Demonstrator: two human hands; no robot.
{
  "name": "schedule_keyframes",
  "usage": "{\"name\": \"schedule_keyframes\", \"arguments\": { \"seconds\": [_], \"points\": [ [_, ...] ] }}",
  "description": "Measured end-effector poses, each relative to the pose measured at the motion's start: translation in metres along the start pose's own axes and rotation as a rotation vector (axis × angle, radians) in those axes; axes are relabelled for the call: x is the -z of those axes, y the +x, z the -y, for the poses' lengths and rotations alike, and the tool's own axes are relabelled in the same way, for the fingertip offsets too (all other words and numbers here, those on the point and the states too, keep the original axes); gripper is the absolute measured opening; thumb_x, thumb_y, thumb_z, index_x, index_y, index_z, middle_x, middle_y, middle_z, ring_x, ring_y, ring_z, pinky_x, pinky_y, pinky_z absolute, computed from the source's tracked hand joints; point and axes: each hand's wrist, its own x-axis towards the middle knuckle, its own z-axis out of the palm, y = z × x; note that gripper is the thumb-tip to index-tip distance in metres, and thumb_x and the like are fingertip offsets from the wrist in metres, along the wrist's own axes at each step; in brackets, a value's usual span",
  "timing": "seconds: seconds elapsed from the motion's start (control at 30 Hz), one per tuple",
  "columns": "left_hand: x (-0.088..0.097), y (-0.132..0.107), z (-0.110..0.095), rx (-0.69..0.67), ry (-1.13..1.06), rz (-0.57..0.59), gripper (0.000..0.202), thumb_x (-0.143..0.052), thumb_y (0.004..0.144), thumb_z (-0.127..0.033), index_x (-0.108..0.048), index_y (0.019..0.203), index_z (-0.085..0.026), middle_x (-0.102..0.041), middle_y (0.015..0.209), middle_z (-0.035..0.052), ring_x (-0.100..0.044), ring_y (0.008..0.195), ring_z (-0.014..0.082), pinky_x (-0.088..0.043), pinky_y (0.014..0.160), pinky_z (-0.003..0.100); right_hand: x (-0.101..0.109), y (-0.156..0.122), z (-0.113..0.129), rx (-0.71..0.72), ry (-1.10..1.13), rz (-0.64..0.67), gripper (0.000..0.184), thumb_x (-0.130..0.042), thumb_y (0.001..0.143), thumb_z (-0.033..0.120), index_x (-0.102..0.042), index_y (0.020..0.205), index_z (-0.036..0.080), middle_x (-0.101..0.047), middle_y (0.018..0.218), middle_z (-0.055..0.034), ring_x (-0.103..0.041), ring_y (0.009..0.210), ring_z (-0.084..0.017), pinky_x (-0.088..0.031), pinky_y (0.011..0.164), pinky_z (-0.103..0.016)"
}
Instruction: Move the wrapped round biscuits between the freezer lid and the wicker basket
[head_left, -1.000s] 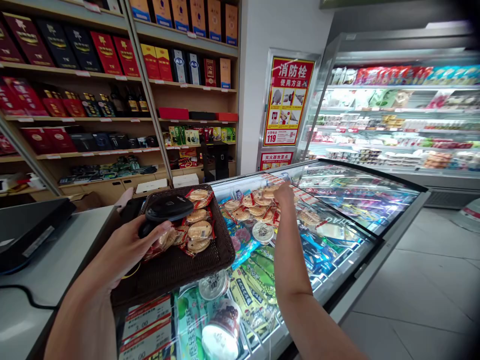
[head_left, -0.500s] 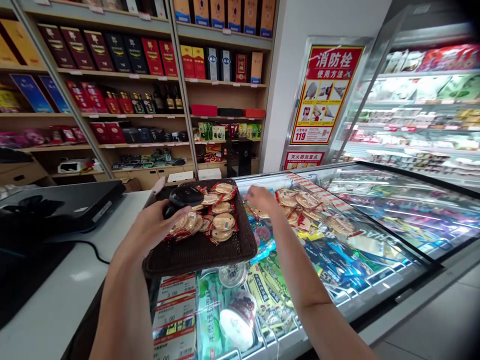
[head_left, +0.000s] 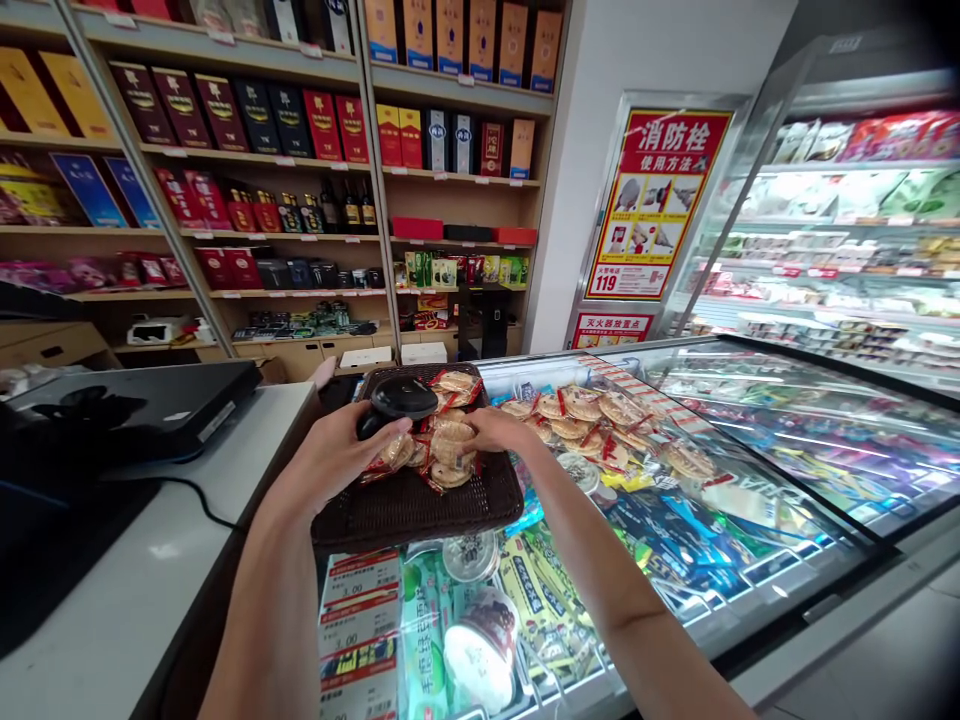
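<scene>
Left hand (head_left: 334, 445) grips scanner (head_left: 405, 397); right hand (head_left: 497, 431), half-curled, grip unclear, touches biscuits (head_left: 451, 440) in basket (head_left: 420, 512) over freezer (head_left: 855, 588); shelves (head_left: 480, 205) behind.

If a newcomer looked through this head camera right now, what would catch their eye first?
Probably the dark woven basket near the centre, where the left hand holds a black handheld scanner above wrapped round biscuits and the right hand reaches in. Next, a second heap of biscuits atop the brightly lit glass-topped freezer. Beyond it, the red-and-yellow poster stands out.
</scene>
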Motion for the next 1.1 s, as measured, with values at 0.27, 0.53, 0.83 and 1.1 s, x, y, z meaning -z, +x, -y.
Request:
{"name": "schedule_keyframes", "arguments": {
  "seconds": [0.27, 0.53, 0.83, 1.1],
  "points": [
    [-0.002, -0.001, -0.006, 0.035, -0.083, -0.021, 0.064, -0.055, 0.075, -0.076, -0.071, 0.096, -0.017, -0.069, 0.071, 0.0038, -0.058, 0.065, 0.0209, -0.038, 0.058, 0.027, 0.020, 0.002, -0.011, -0.172, 0.782, -0.400, 0.035, -0.078, 0.065, 0.027, -0.058, 0.092, 0.021, -0.069, 0.085, 0.0030, -0.065, 0.079, -0.016, -0.051, 0.072, -0.026],
    [-0.012, -0.002, -0.019, 0.038, -0.243, -0.064, 0.059, -0.061, 0.072, -0.072, -0.069, 0.092, -0.018, -0.063, 0.062, -0.0001, -0.050, 0.056, 0.0165, -0.035, 0.052, 0.025, 0.029, 0.000, -0.001, -0.147, 1.374, -0.494, 0.051, -0.082, 0.058, 0.022, -0.055, 0.102, 0.023, -0.073, 0.094, 0.0015, -0.068, 0.080, -0.014, -0.054, 0.069, -0.023],
    [-0.021, 0.001, -0.022, -0.024, -0.250, -0.141, 0.050, -0.061, 0.076, -0.068, -0.065, 0.086, -0.019, -0.061, 0.060, -0.0011, -0.053, 0.057, 0.0167, -0.036, 0.053, 0.025, 0.035, -0.008, 0.007, -0.106, 1.312, -0.534, 0.060, -0.085, 0.068, 0.026, -0.046, 0.113, 0.026, -0.072, 0.096, 0.0010, -0.071, 0.075, -0.014, -0.062, 0.064, -0.028],
    [-0.027, 0.001, -0.026, -0.054, -0.241, -0.163, 0.037, -0.057, 0.081, -0.058, -0.056, 0.076, -0.022, -0.062, 0.060, 0.0007, -0.053, 0.053, 0.0154, -0.037, 0.051, 0.025, 0.041, -0.016, 0.016, -0.122, 1.199, -0.434, 0.036, -0.075, 0.082, 0.024, -0.047, 0.106, 0.025, -0.069, 0.084, 0.0035, -0.069, 0.066, -0.012, -0.061, 0.067, -0.028]
  ]
}}
